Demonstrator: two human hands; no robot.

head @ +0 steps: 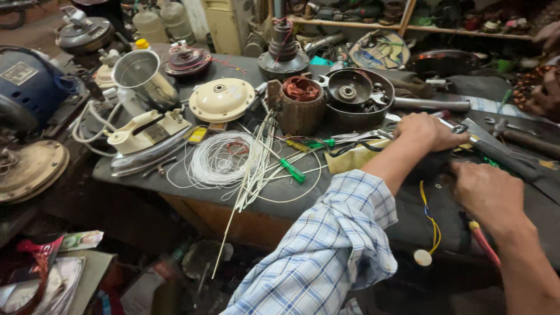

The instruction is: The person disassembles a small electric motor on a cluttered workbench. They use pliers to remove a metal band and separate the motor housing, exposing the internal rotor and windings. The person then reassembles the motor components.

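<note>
Seen from the head camera, a person in a rolled blue plaid sleeve [326, 251] is leaning over a cluttered dark workbench [140, 175] and working with both bare hands on a black part [431, 164] lying near the bench's front edge. The left hand [427, 130] is resting on top of the part with its fingers curled down over the far side, apparently gripping it, though the fingertips are hidden. The right hand [489, 193] is lying just beside the part on the near side, fingers bent inward toward it; whether it is pinching anything cannot be told from this angle. A yellow wire [432, 219] is trailing from under the part to a white disc [422, 257] at the bench edge, and a red-handled tool [483, 242] is lying under the right wrist. Just beyond the left hand, scissors [361, 137] and a green screwdriver [292, 170] are lying among white wire [219, 158] coiled loosely on the bench. Farther back, a copper-wound stator [300, 105], a cream motor cover [222, 99] and a clothes iron [149, 131] are sitting well apart from the hands, and a blue motor [29, 87] is standing at the far left.
</note>
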